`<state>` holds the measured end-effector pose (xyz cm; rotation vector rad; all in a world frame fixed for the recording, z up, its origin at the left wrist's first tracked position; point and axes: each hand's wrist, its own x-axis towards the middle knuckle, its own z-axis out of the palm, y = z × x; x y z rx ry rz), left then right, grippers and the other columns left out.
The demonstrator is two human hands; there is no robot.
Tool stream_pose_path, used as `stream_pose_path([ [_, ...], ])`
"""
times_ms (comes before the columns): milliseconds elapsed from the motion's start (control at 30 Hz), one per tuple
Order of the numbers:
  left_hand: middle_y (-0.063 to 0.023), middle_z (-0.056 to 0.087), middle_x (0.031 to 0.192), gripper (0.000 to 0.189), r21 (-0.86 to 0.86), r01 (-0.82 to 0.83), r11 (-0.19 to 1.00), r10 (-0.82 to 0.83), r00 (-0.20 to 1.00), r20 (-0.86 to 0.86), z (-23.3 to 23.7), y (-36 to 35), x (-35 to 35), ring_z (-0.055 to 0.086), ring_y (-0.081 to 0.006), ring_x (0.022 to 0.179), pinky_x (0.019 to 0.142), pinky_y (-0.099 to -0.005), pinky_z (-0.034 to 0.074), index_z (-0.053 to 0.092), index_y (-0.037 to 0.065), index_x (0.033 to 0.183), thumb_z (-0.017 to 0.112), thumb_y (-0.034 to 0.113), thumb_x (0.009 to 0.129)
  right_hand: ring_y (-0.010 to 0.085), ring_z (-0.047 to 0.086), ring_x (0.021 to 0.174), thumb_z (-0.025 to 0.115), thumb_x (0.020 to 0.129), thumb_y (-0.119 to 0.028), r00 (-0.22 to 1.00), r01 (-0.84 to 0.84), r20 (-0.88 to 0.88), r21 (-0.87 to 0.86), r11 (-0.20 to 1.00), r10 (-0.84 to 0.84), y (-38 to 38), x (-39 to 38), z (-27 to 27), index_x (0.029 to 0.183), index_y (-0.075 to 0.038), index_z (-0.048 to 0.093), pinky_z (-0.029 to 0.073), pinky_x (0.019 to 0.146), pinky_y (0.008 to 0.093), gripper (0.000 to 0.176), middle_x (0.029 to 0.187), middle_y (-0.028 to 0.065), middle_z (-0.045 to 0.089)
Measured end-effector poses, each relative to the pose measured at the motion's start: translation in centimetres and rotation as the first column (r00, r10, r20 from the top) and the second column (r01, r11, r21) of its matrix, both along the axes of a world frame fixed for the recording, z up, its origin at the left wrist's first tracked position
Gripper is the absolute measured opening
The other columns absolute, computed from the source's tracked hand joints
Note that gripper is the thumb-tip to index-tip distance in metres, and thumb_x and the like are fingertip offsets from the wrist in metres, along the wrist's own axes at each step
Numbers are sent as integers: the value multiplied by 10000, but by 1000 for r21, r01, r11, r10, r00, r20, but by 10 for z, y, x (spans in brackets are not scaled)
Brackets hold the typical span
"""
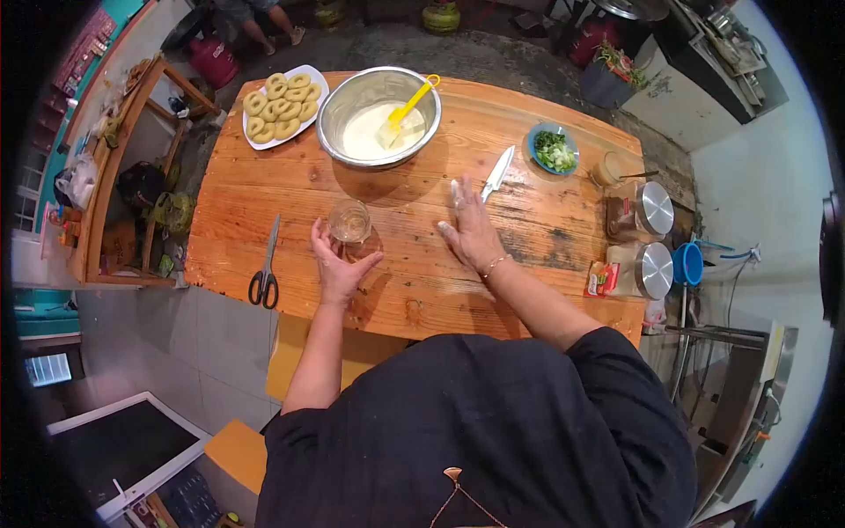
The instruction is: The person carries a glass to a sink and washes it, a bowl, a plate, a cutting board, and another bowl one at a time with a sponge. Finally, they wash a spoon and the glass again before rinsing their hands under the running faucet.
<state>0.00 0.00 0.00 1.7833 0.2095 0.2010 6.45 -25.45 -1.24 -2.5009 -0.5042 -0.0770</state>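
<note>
On the near-left part of the wooden table, my left hand (339,268) curves around a clear drinking glass (350,221), its fingers on the left side and its thumb at the lower right. My right hand (476,236) has its fingers apart, palm down over the table, with whitish smears on the fingertips. Just beyond it a knife (499,169) points away; its handle is partly hidden by the hand. Farther back stands a metal bowl (329,132) of pale batter, with a yellow spatula (411,106) leaning in it.
A white plate (319,81) of ring-shaped dough pieces sits at the back left. Black-handled scissors (267,268) lie left. A blue bowl (533,157) of chopped greens, a small jar (607,169), lidded jars (653,208) and a red packet (602,279) line the right side of the table (414,304).
</note>
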Motion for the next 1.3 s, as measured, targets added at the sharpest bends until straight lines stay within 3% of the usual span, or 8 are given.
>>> stream_pose_path([
  [300, -167, 366, 1268, 1001, -20, -110, 994, 111, 993, 42, -14, -17, 13, 427, -255, 1139, 963, -351, 387, 150, 26, 1324, 831, 109, 596, 403, 267, 1287, 545, 852, -295, 997, -1, 74, -37, 999, 4, -35, -20, 22, 1379, -57, 266, 281, 1052, 421, 642, 1443, 231, 166],
  [567, -125, 460, 1129, 754, 195, -210, 958, 186, 973, 136, -21, -16, 20, 468, -212, 1050, 916, -317, 395, 345, 17, 1206, 816, 104, 623, 381, 256, 1306, 545, 857, -251, 996, 90, 5, 237, 967, -94, -47, -81, 37, 1360, 35, 245, 257, 1063, 386, 652, 1432, 241, 194],
  [833, -113, 446, 1127, 729, 14, 6, 1000, -10, 952, 305, 37, -49, 2, 449, -216, 1075, 952, -337, 364, 339, 46, 1209, 775, 13, 626, 347, 405, 1218, 546, 869, -263, 950, 309, -157, 383, 870, -269, -123, -142, 104, 1341, -6, 303, 323, 1021, 376, 590, 1327, 233, 370],
  [867, -115, 446, 1135, 743, -55, 66, 996, -45, 949, 312, 49, -58, -1, 446, -215, 1086, 958, -339, 362, 326, 53, 1220, 769, -2, 626, 339, 533, 1064, 561, 863, -245, 938, 333, -80, 468, 818, -336, -133, -150, 108, 1252, 20, 427, 346, 1001, 363, 490, 1163, 219, 515],
  [1000, -113, 442, 1158, 751, 53, 189, 981, -195, 915, 353, 85, -98, -12, 440, -214, 1105, 971, -343, 357, 306, 67, 1236, 746, -26, 634, 224, 612, 730, 585, 851, -174, 855, 515, -198, 436, 738, -479, -201, -197, 135, 1030, 39, 588, 475, 769, 303, 278, 805, 157, 616],
  [1100, -109, 437, 1165, 748, 122, 237, 964, -266, 897, 353, 105, -139, -20, 434, -212, 1110, 975, -343, 355, 309, 72, 1237, 740, -27, 633, 187, 602, 734, 586, 851, -165, 776, 623, -366, 317, 715, -514, -265, -245, 131, 1032, 42, 586, 477, 685, 281, 275, 810, 149, 619],
  [1133, -107, 435, 1164, 747, 115, 279, 953, -301, 891, 341, 113, -178, -28, 433, -212, 1110, 976, -341, 354, 311, 75, 1237, 739, -27, 633, 187, 612, 743, 582, 850, -165, 685, 720, -499, 352, 598, -532, -305, -282, 122, 1021, 36, 596, 479, 690, 284, 265, 826, 141, 632],
  [1300, -102, 432, 1162, 757, 64, 435, 898, -427, 830, 358, 134, -279, -50, 430, -209, 1115, 981, -348, 353, 312, 80, 1243, 739, -12, 625, 229, 632, 775, 581, 833, -178, 525, 830, -557, 170, 531, -643, -402, -373, 97, 1007, 28, 602, 488, 708, 319, 270, 882, 162, 647],
])
